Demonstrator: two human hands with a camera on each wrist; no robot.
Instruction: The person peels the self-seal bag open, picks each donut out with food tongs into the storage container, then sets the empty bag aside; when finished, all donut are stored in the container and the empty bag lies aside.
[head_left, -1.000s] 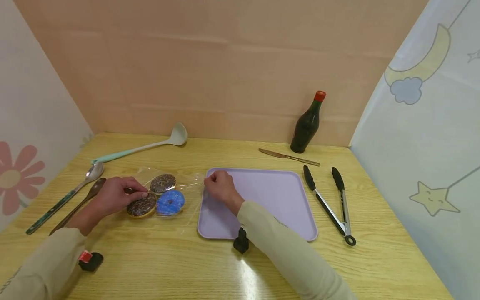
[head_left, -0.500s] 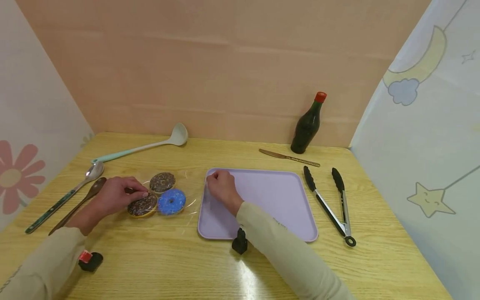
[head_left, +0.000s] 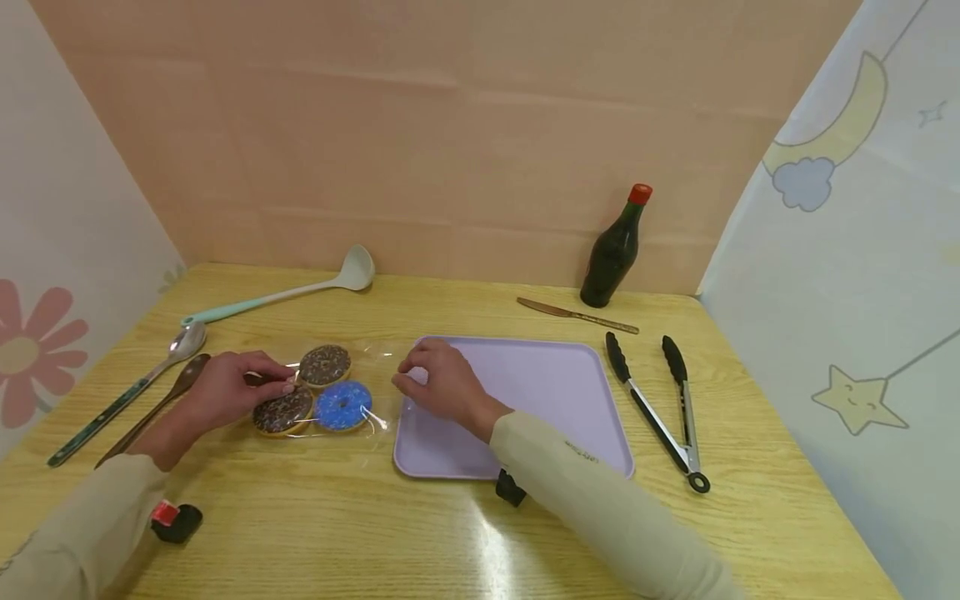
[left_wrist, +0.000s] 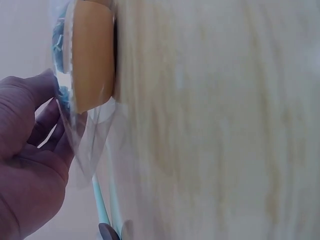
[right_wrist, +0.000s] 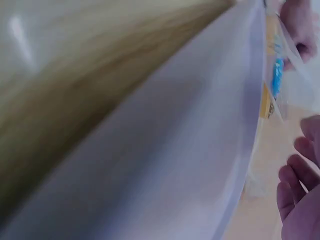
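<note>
A clear plastic bag (head_left: 381,423) lies left of the lilac tray (head_left: 525,408). Inside are a blue-iced donut (head_left: 342,406) and two chocolate-sprinkled donuts (head_left: 326,365). My left hand (head_left: 221,396) pinches the bag's film at its left side, over the nearer chocolate donut; the left wrist view shows thumb and fingers at the film's edge. At the opposite side, my right hand (head_left: 442,383) hovers over the tray's left rim, thumb and forefinger parted near the bag's right edge. Its fingers (right_wrist: 287,200) are loosely bent with nothing seen between them in the right wrist view.
A steel spoon (head_left: 187,340) and a brown wooden spoon (head_left: 187,377) lie at the left. Behind are a ladle (head_left: 354,268), a knife (head_left: 577,315) and a dark bottle (head_left: 611,254). Open tongs (head_left: 660,421) lie right of the tray.
My right hand has parted its thumb and forefinger, which were pressed together at the bag's right edge. The film there lies flatter than a second ago. My left hand keeps its place.
</note>
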